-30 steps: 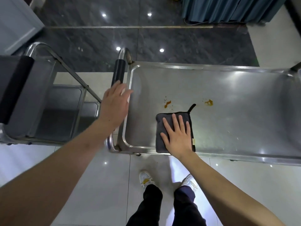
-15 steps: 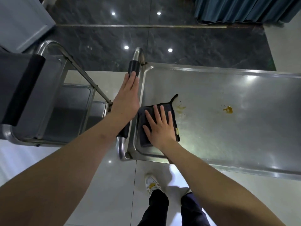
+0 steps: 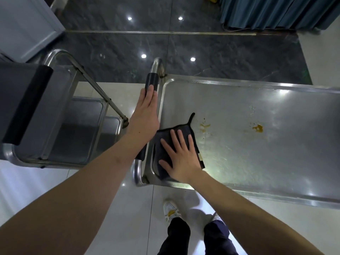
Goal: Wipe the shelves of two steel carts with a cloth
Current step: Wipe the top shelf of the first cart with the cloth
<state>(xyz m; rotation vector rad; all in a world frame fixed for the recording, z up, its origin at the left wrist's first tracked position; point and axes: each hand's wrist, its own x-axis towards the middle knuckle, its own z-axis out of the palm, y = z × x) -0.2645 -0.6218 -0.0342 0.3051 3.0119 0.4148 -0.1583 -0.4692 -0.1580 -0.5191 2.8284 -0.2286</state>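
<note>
From the head view, a steel cart (image 3: 248,144) is filling the right half of the frame, its top shelf (image 3: 257,162) lying as a shallow rimmed tray. A dark grey cloth (image 3: 163,137) is lying flat in the shelf's near-left corner, toward 8 o'clock on the tray, with a thin black loop (image 3: 191,118) trailing off its far corner toward 12 o'clock.

The right hand (image 3: 181,159) is pressing down on the cloth, palm flat, its fingers (image 3: 181,138) lying straight and spread, released rather than gripping. The left hand (image 3: 146,115) is resting along the cart's push handle (image 3: 151,80), which is running beside the shelf's left rim; its fingers are stretched out straight together toward 12 o'clock, the tips touching the handle's black sleeve, not clenching around it.

Two yellow-brown stains are sitting on the shelf: a smeared one (image 3: 204,126) just beside the cloth at its 2 o'clock, and a thicker blot (image 3: 258,128) farther off at 3 o'clock, well apart from the cloth.

A second steel cart (image 3: 55,115) is standing at 9 o'clock of the first, with a black-sleeved handle (image 3: 27,105) and a lower shelf (image 3: 81,129) showing beneath its slanting rail.

At 6 o'clock, the person's dark trousers (image 3: 196,238) and white shoes (image 3: 171,211) are showing on the pale floor tiles (image 3: 92,227). Dark marble flooring (image 3: 220,52) and a blue curtain (image 3: 276,11) are lying toward 12 o'clock.
</note>
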